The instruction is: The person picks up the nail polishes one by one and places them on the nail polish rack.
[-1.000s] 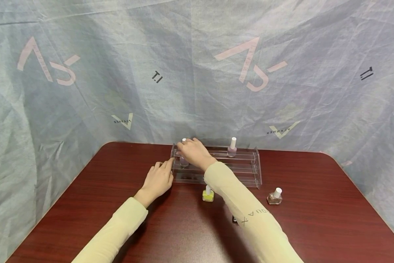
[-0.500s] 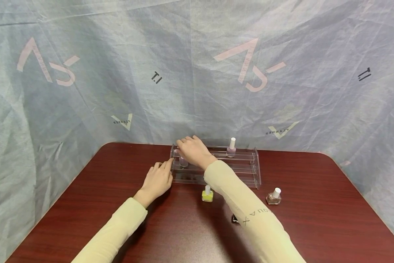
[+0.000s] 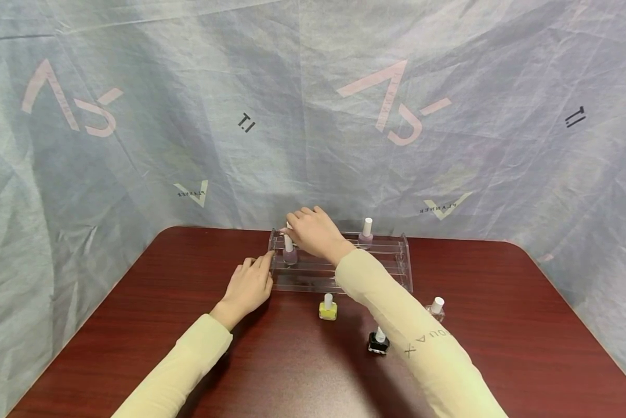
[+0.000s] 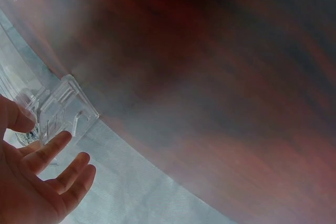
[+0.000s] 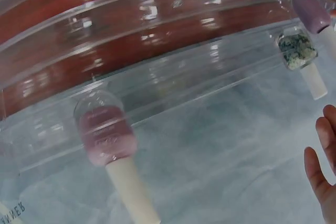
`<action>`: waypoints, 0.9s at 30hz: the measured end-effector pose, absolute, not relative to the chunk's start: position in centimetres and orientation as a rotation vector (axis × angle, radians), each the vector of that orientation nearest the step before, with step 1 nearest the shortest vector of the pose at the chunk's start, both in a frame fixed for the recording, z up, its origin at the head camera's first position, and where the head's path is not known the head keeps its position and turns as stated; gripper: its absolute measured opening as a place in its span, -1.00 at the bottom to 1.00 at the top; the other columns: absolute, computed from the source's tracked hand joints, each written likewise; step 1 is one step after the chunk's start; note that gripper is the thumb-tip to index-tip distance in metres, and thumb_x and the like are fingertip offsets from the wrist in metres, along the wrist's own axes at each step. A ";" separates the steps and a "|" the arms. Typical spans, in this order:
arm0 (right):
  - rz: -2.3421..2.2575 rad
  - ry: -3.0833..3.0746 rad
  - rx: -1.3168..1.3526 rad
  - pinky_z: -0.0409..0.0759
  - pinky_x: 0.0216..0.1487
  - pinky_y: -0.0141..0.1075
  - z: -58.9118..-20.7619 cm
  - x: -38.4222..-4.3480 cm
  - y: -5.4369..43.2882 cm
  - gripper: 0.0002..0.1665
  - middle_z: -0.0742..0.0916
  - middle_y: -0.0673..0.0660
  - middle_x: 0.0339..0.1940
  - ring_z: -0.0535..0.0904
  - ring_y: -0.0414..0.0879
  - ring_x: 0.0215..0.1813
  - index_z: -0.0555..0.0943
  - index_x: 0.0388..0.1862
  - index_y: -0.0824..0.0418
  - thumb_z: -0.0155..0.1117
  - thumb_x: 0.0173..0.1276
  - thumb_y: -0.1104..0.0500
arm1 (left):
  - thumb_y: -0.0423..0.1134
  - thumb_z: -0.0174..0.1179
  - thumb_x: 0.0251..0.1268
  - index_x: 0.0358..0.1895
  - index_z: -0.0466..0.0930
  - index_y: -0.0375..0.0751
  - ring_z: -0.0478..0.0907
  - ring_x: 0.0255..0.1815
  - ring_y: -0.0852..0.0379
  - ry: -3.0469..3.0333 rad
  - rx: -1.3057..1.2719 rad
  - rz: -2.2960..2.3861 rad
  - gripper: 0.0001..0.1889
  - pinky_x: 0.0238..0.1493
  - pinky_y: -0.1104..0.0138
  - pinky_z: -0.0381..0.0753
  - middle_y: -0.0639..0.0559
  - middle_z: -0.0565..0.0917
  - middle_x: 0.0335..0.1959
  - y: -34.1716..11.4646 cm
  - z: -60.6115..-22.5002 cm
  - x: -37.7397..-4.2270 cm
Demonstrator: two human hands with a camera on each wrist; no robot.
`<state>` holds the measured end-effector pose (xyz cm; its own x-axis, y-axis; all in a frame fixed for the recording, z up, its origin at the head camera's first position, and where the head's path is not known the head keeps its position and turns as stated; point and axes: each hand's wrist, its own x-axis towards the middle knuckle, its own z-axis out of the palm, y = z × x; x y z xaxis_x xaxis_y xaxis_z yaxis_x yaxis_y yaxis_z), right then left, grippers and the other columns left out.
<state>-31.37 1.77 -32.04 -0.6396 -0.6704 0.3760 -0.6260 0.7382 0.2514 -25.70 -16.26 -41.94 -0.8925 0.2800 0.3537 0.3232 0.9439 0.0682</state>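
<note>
1. Clear acrylic tiered rack [image 3: 354, 285] stands near the far edge of a dark red wood-grain table [image 3: 135, 302], in front of a grey-blue printed cloth [image 3: 198, 75], in the head view.
2. The person's left hand [image 3: 245, 287] touches the rack's left end, fingers extended; the right hand [image 3: 317, 232] is above the rack's left part, palm down.
3. Just beside the right hand, a mauve nail polish bottle with a white cap [image 3: 290, 256] stands upright on a middle tier; a lighter mauve bottle with a white cap [image 3: 365, 238] stands at the right on the top tier.
4. On the table in front of the rack are a yellow bottle with a white cap [image 3: 328, 310], a black bottle with a white cap [image 3: 379, 343] and a brownish bottle with a white cap [image 3: 437, 311], partly behind the right sleeve [image 3: 396, 307].
5. Left wrist view: the left hand's fingers are loose and spread beside the rack's slotted end panel.
6. Right wrist view: the right hand is released, its fingers apart from a dark glitter bottle with a white cap [image 5: 297, 50] in the rack.
</note>
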 end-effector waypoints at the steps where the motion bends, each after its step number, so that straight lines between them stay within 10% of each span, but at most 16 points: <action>1: -0.136 -2.484 0.988 0.45 -0.11 -0.22 -32.0 -31.3 2.0 -0.68 0.68 -0.02 -0.21 0.56 -0.11 -0.08 0.51 -0.16 0.09 -0.09 0.42 -0.07 | -0.24 -0.03 0.26 0.30 0.22 -0.21 0.43 0.05 -0.13 -2.753 -0.441 -0.179 -0.48 -0.04 0.06 0.45 -0.07 0.53 0.11 -16.3 -42.0 -25.7; 27: -0.168 -2.347 1.207 0.47 -0.18 -0.22 -34.8 -26.8 7.0 -0.71 0.65 -0.03 -0.37 0.56 -0.12 -0.24 0.51 -0.32 0.09 -0.01 0.38 -0.07 | -0.26 -0.01 0.25 0.30 0.23 -0.21 0.43 0.05 -0.14 -2.741 -0.444 -0.186 -0.48 -0.06 0.06 0.45 -0.07 0.53 0.11 -16.2 -41.9 -25.7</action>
<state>-26.83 6.99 -34.79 -0.4877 -0.7914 0.3685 -0.7310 0.6010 0.3232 -25.68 -16.17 -41.92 -0.8870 0.2810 0.3664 0.3279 0.9420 0.0712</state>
